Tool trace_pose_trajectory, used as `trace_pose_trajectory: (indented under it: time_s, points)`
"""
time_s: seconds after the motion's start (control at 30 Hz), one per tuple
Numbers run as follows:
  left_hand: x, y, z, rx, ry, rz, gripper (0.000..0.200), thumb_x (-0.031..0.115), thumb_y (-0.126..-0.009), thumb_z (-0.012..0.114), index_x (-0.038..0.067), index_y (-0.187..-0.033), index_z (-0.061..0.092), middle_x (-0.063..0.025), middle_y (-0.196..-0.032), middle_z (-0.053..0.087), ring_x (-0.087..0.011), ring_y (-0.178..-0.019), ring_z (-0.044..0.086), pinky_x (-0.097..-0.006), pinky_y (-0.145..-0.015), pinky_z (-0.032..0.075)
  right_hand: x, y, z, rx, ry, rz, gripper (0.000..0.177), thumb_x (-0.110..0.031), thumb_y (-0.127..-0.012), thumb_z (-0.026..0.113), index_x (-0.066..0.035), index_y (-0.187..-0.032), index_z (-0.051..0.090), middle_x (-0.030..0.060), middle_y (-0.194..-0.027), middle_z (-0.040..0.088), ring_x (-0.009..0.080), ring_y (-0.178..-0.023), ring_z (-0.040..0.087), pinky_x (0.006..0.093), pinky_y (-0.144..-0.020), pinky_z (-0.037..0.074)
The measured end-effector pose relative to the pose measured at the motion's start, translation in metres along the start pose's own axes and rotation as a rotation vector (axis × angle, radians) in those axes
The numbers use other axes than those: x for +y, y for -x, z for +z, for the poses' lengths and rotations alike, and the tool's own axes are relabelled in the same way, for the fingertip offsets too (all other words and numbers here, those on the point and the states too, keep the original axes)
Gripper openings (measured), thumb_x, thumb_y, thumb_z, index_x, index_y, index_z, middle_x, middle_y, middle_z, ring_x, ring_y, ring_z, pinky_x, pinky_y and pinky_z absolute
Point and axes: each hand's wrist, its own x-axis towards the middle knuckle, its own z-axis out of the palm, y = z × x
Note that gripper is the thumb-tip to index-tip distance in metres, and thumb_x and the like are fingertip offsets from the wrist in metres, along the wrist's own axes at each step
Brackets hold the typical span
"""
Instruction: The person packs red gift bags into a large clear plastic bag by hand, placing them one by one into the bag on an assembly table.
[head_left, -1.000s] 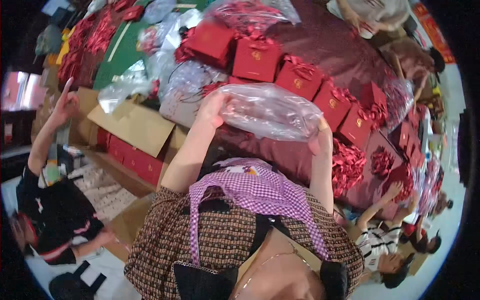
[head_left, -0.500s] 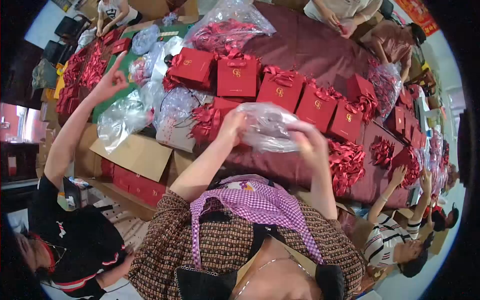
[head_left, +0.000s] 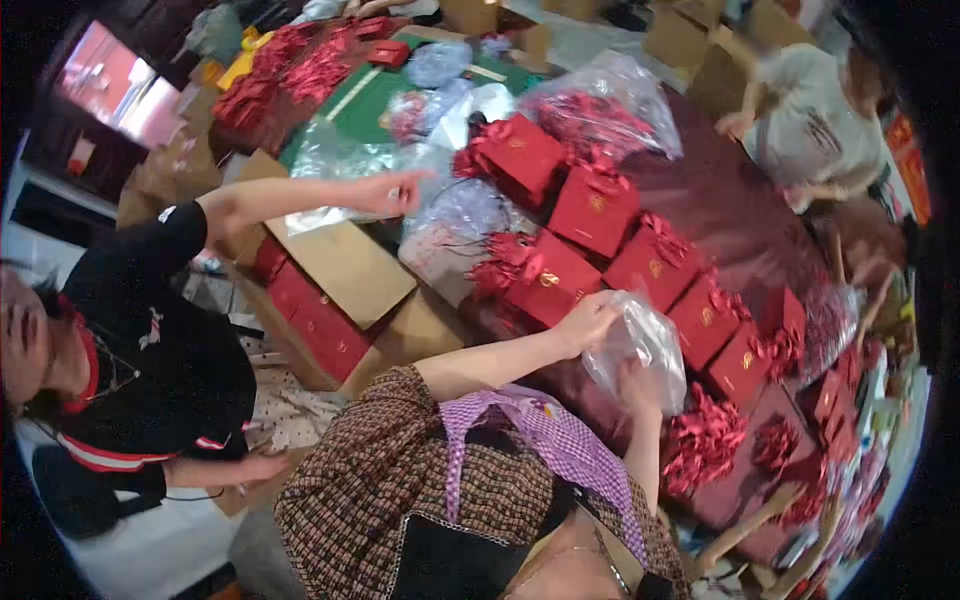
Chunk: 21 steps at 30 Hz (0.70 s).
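While grasping an edge of a crumpled, clear plastic bag (head_left: 655, 345) in the left hand (head_left: 588, 325), showing the right hand (head_left: 638, 386) through the plastic, inside or behind, cannot tell which, nor whether clenched; stretched wide between both a second ago, now gathered closer, suggesting a change from spreading to finer handling; held over the dark red tablecloth (head_left: 720, 210), just beside boxy red paper bags (head_left: 650, 275) printed in gold, right of an open brown cardboard box (head_left: 345, 270)

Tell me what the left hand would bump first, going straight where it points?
The clear plastic bag the left hand is touching; past it, probably a red gift bag, though depth is unclear.
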Motion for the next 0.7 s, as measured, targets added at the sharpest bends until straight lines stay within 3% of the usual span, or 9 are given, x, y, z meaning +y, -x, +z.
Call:
trace_pose_trajectory:
  time_s: [0.03, 0.1, 0.3, 0.37, 0.47, 0.5, 0.6, 0.67, 0.7]
  points:
    - [0.001, -0.001, -0.006, 0.032, -0.015, -0.04, 0.022, 0.015, -0.091, 0.045, 0.009, -0.106, 0.059, 0.0036, -0.057, 0.046, -0.0065, -0.04, 0.04, -0.0244, -0.036, 0.031, -0.004, 0.005, -0.012, -0.005, 0.154, -0.016, 0.044, -0.041, -0.091, 0.043, -0.003, -0.104, 0.062, 0.0247, -0.1, 0.062, 0.0392, -0.095, 0.06, 0.049, -0.08, 0.046]
    - [-0.006, -0.008, -0.015, 0.085, -0.014, -0.135, 0.023, 0.015, -0.09, 0.044, 0.009, -0.108, 0.057, 0.002, -0.056, 0.046, -0.0091, -0.038, 0.041, -0.0255, -0.035, 0.032, -0.007, 0.015, -0.017, 0.017, 0.047, 0.131, 0.043, -0.041, -0.09, 0.045, -0.004, -0.101, 0.064, 0.0229, -0.101, 0.062, 0.0386, -0.097, 0.059, 0.0474, -0.082, 0.046]
    - [-0.014, -0.008, -0.015, 0.14, -0.013, -0.099, 0.024, 0.017, -0.091, 0.044, 0.008, -0.109, 0.058, 0.002, -0.053, 0.046, -0.0076, -0.037, 0.039, -0.0244, -0.034, 0.031, 0.016, 0.017, -0.008, 0.072, -0.058, -0.032, 0.035, -0.032, -0.088, 0.049, -0.003, -0.099, 0.065, 0.0219, -0.094, 0.064, 0.0391, -0.091, 0.061, 0.0456, -0.079, 0.047]
    - [-0.019, -0.012, -0.017, 0.101, -0.036, -0.047, 0.025, 0.019, -0.092, 0.045, 0.009, -0.11, 0.058, 0.0024, -0.053, 0.045, -0.0074, -0.037, 0.038, -0.0245, -0.034, 0.03, 0.012, 0.019, -0.009, -0.036, 0.037, -0.085, 0.033, -0.026, -0.088, 0.049, -0.002, -0.108, 0.06, 0.023, -0.106, 0.06, 0.0391, -0.099, 0.057, 0.0454, -0.084, 0.044]
    - [-0.027, -0.011, -0.012, 0.042, -0.086, -0.078, 0.024, 0.021, -0.092, 0.048, 0.01, -0.111, 0.059, 0.0044, -0.054, 0.045, -0.0065, -0.038, 0.038, -0.0233, -0.034, 0.029, 0.007, 0.018, -0.002, -0.042, -0.352, -0.197, 0.031, -0.024, -0.088, 0.051, -0.002, -0.107, 0.061, 0.0244, -0.102, 0.06, 0.0383, -0.098, 0.057, 0.0401, -0.085, 0.045]
    - [-0.021, -0.008, -0.006, -0.038, -0.053, -0.145, 0.027, 0.022, -0.091, 0.049, 0.01, -0.114, 0.058, 0.0032, -0.062, 0.051, -0.0062, -0.042, 0.04, -0.0225, -0.036, 0.032, 0.005, 0.017, 0.003, -0.029, -0.356, -0.204, 0.031, -0.024, -0.088, 0.051, -0.002, -0.107, 0.061, 0.0244, -0.102, 0.06, 0.0383, -0.098, 0.057, 0.0401, -0.085, 0.045]
    - [-0.031, -0.004, 0.001, -0.172, -0.197, -0.001, 0.03, 0.024, -0.091, 0.052, 0.007, -0.116, 0.055, -0.003, -0.084, 0.058, -0.0072, -0.053, 0.048, -0.0223, -0.043, 0.04, -0.018, 0.013, 0.003, 0.106, -0.549, -0.139, 0.035, -0.018, -0.089, 0.052, 0.003, -0.118, 0.051, 0.0202, -0.105, 0.06, 0.0291, -0.095, 0.058, 0.0397, -0.086, 0.044]
    - [-0.027, -0.004, 0.002, -0.189, -0.296, 0.048, 0.037, 0.024, -0.089, 0.056, 0.005, -0.121, 0.05, -0.0033, -0.087, 0.058, -0.0071, -0.056, 0.049, -0.0227, -0.045, 0.041, -0.015, 0.007, 0.005, 0.123, -0.629, -0.075, 0.034, -0.016, -0.089, 0.053, 0.004, -0.117, 0.051, 0.0196, -0.102, 0.061, 0.0282, -0.093, 0.058, 0.0393, -0.084, 0.044]
    - [-0.024, -0.003, -0.002, -0.252, -0.157, -0.116, 0.05, 0.023, -0.086, 0.063, 0.003, -0.127, 0.044, -0.0033, -0.091, 0.058, -0.0067, -0.059, 0.05, -0.0216, -0.046, 0.041, -0.013, 0.006, 0.006, 0.106, -0.695, -0.013, 0.034, -0.015, -0.088, 0.054, 0.004, -0.116, 0.051, 0.019, -0.1, 0.061, 0.0273, -0.091, 0.059, 0.039, -0.082, 0.045]
